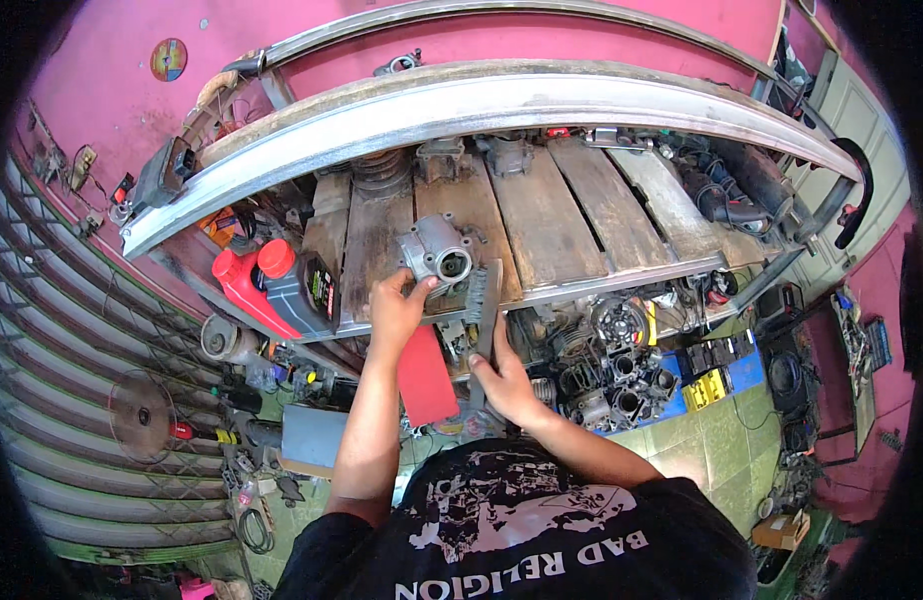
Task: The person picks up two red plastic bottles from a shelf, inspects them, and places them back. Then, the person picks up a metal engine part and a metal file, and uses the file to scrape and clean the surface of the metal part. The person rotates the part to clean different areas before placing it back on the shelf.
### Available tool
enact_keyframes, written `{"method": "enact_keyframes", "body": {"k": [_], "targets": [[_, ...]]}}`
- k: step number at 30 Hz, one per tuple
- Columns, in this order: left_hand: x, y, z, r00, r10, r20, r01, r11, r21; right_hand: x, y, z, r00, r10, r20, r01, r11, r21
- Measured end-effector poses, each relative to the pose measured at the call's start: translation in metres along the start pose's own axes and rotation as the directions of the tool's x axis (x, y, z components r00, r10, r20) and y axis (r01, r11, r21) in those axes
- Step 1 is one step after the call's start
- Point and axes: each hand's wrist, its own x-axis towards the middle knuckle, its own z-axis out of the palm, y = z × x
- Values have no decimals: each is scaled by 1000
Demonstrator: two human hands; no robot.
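Note:
On the front edge of the wooden-slat shelf, a grey cast-metal engine part [437, 247] sits tilted, its round bore facing me. My left hand [395, 315] grips its lower left side, thumb and fingers closed on the metal. My right hand [505, 382] is wrapped around a long wire brush [490, 305], held upright just right of the casting. The brush's bristles point left toward the part; whether they touch it I cannot tell. The lower end of the brush is partly hidden by my fingers.
Left of the casting stand a red bottle [250, 290] and a dark bottle [307, 285]. More engine parts [442, 158] line the back of the wooden shelf [557, 240]. Below right are several metal castings [627, 380]. A red panel [427, 375] hangs beneath the shelf edge.

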Motion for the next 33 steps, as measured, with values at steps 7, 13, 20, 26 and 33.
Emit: {"method": "enact_keyframes", "body": {"k": [7, 13, 20, 26, 33], "targets": [[1, 13, -2, 999, 20, 35, -19, 1000, -20, 71, 35, -31, 997, 36, -63, -37, 999, -12], [-3, 6, 5, 1000, 21, -15, -20, 997, 75, -10, 11, 25, 994, -85, -64, 81, 995, -62], [-30, 15, 27, 983, 135, -123, -100, 961, 256, 69, 34, -30, 981, 193, 20, -194, 966, 174], [-24, 42, 19, 997, -71, 28, 59, 947, 316, -16, 12, 39, 999, -25, -24, 24, 999, -31], [-25, 45, 15, 997, -56, 50, 39, 952, 303, 45, 28, 12, 995, 50, -90, -44, 997, 59]]}}
